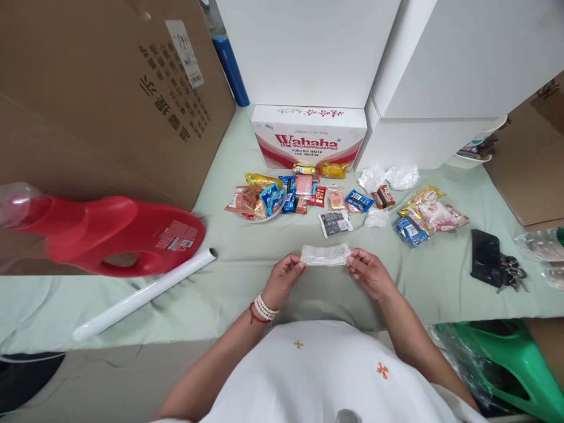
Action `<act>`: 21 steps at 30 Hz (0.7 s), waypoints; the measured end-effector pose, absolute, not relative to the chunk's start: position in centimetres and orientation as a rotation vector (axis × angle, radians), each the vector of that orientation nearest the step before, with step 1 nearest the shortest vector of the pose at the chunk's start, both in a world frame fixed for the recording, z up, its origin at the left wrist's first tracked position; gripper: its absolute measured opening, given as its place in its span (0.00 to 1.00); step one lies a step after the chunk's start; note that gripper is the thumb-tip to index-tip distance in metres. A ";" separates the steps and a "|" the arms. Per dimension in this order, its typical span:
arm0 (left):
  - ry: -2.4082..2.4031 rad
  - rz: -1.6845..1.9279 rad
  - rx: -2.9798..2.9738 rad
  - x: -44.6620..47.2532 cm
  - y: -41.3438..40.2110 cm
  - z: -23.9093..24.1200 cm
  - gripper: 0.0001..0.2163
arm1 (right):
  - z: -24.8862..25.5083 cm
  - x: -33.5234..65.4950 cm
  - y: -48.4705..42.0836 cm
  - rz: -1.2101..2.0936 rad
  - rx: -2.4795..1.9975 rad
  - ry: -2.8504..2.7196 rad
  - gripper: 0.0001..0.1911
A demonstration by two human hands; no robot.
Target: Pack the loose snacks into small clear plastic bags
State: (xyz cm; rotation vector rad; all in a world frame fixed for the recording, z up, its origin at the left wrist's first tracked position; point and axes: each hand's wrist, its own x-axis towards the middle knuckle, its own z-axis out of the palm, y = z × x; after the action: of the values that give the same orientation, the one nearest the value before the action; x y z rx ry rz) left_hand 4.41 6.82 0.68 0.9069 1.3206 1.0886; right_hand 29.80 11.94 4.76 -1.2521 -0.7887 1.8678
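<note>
A flat, folded strip of clear, whitish plastic (325, 255), which looks like a folded plastic bag, is stretched level between my hands near the table's front edge. My left hand (285, 275) pinches its left end. At the right end, the fingers of my right hand (369, 272) are closed on it too. Just beyond the strip lies a black-and-white snack packet (335, 224). Farther back are a blue packet (360, 201), a heap of snack packets (304, 185) and a clear bowl (264, 218) with snacks in it. Crumpled clear plastic (376, 217) lies beyond my right hand.
On the left are a red jug (127, 232), a white tube (145, 296) and a large cardboard box (110, 100). A Wahaha box (311, 138) stands behind the snacks. To the right lie bagged snacks (434, 211), a black pouch (484, 257) and keys (512, 275).
</note>
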 end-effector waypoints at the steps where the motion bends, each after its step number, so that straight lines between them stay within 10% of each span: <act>1: 1.378 1.103 0.931 4.5 6.6 0.7 0.18 | 4.8 29.8 11.7 1.860 -1.252 -0.777 0.25; 10: 1.355 1.035 1.703 7.0 7.2 4.9 0.09 | 6.2 29.2 12.4 1.954 -1.197 -1.094 0.23; 21: 1.275 1.186 0.811 8.7 8.0 3.1 0.16 | 4.2 27.7 11.2 1.755 -1.248 -1.042 0.21</act>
State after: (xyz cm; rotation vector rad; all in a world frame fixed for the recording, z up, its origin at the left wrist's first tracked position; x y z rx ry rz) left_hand 8.69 7.95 3.12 0.8113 1.2751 1.1857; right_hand 27.68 11.19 4.23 -1.2483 -1.0423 1.7548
